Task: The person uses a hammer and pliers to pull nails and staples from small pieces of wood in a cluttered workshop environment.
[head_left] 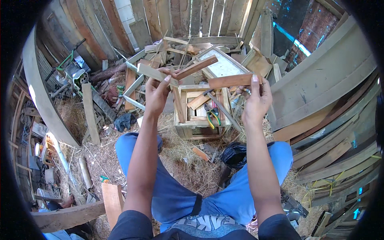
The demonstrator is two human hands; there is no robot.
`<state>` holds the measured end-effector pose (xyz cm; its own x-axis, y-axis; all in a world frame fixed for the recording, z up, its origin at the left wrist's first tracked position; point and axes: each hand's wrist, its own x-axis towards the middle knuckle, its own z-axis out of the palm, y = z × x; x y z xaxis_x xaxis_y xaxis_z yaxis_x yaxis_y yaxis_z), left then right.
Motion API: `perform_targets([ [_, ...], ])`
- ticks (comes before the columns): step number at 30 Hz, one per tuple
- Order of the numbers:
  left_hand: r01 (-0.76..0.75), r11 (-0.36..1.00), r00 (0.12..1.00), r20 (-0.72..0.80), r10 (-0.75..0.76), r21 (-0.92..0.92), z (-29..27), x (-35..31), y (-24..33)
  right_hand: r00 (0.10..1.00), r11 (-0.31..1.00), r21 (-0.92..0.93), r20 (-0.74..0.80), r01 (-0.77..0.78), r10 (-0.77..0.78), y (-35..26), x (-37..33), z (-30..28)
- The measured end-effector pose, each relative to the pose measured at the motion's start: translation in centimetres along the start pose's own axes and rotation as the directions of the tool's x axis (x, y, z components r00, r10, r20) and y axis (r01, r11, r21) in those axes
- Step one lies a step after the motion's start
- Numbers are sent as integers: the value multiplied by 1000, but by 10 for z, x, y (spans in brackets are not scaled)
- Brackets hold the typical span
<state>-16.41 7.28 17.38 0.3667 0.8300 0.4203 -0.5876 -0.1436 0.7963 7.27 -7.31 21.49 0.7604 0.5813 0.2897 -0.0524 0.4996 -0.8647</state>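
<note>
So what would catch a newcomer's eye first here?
Probably the left hand, holding up angled wood strips, and the right hand, holding a brown strip. Between and below them, yellow-and-green pliers rest on a wooden crate. Beyond it, a white panel stands out.

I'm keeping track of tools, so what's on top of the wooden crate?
On the crate lie a hammer, yellow-and-green pliers, a red item and a wood piece. Whatever is directly beneath them is covered.

There's one wooden crate (185, 132), one hammer (225, 112), one pair of pliers (212, 113).
</note>
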Motion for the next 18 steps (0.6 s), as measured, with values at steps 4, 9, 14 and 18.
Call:
perform_targets([
  [4, 6, 1000, 1000, 9, -6, -24, 0, -1, 2, 998, 998, 54, 62, 20, -23, 12, 7, 0],
  [9, 18, 996, 999, 39, -15, -83, 4, -2, 5, 979, 963, 213, 155, -162, 130, 12, 0, 10],
  [14, 56, 995, 994, 96, -49, -78, 7, -3, 4, 964, 985, 78, 229, -154, 132, 16, -1, 8],
  [18, 70, 997, 987, 149, -67, -12, 5, -5, 4, 955, 975, 67, 226, -210, 190, 6, -7, 12],
])
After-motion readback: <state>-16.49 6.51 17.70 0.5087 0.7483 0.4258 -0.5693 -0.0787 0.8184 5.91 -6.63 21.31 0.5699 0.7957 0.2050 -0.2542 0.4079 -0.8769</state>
